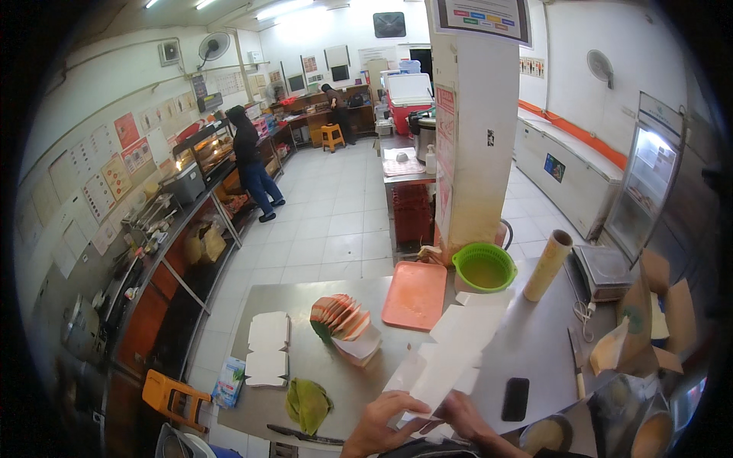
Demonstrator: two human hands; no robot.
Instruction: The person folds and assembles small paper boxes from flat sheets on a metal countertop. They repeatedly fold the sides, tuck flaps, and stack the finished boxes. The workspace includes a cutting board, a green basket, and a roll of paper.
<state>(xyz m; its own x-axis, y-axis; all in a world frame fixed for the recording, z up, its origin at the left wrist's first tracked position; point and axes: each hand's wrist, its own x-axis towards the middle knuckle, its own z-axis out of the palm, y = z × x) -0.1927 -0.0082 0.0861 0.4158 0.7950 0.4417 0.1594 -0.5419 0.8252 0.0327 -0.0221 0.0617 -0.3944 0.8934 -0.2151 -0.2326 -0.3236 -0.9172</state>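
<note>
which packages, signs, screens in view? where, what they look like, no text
Flat white carton blanks: steel table, left part, stacked.
White carton sheet: held by left hand and right hand.
Black phone: table, right of the hands, screen dark.
Framed poster: top of the white pillar, coloured blocks.
Wall notices: left wall, red and cream sheets.
Dark monitors: far wall.

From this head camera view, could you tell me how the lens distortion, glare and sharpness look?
Head view: strong fisheye, the steel table edges bowing, corners black; ceiling lights and the lit fridge blow out white; both hands, left hand and right hand, on the white cardboard sheet are slightly soft near the rim.
</note>
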